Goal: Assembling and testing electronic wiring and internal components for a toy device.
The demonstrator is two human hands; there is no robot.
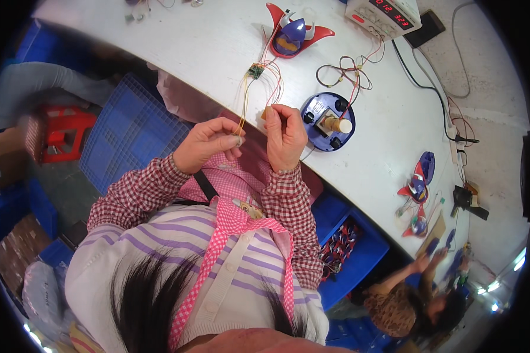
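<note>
Both hands are pinching thin wires (245,109): left hand (209,143) gripping the yellow strands, right hand (285,136) the red, just below the small board (255,71). Light, limp, fragile; probably best held near the ends.

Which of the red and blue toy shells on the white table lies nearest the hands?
The open red and blue shell at the table's far side, straight beyond the left hand and right hand; the other shells lie far to the right.

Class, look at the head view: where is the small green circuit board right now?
The small green circuit board lies on the white table, just above both hands, below-left of the red and blue toy shell, with thin wires running down to the fingers.
</note>
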